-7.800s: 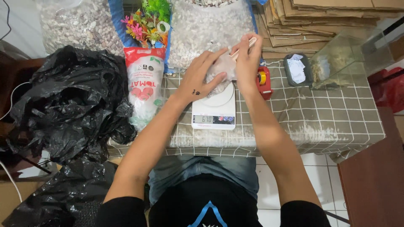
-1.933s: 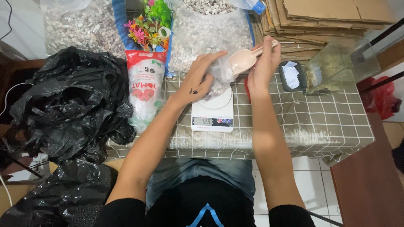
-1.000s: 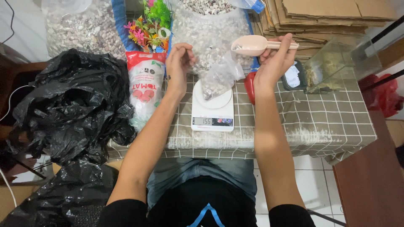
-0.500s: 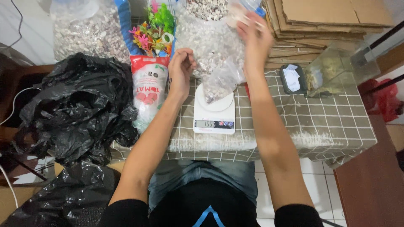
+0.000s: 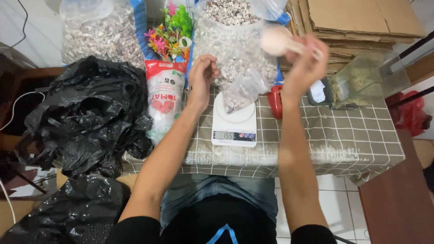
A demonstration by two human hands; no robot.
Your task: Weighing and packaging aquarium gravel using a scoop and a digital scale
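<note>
The right hand, upper right of centre in the frame, has its fingers curled shut around the handle of a pale pink scoop; the bowl of the scoop points left and sits over the top of the big clear sack of mixed gravel at the top middle. The hand and scoop are blurred, so whether the bowl carries any gravel cannot be told.

The left hand is just left of centre, fingers bent in loosely towards the thumb. It seems to pinch the upper edge of a small clear bag – the film is too thin to be sure of the contact. That small bag holds some gravel and stands on the round plate of a white kitchen scale, whose display is lit, in the middle of the frame.

The scale rests on a desk covered with a grey checked cloth. Left of the scale lies a red and white pouch, with bright plastic plants above it and a second gravel sack in the upper left. Crumpled black plastic bags fill the left side. Right of the scale are a red object, a small glass tank and – at the upper right – flattened cardboard.
</note>
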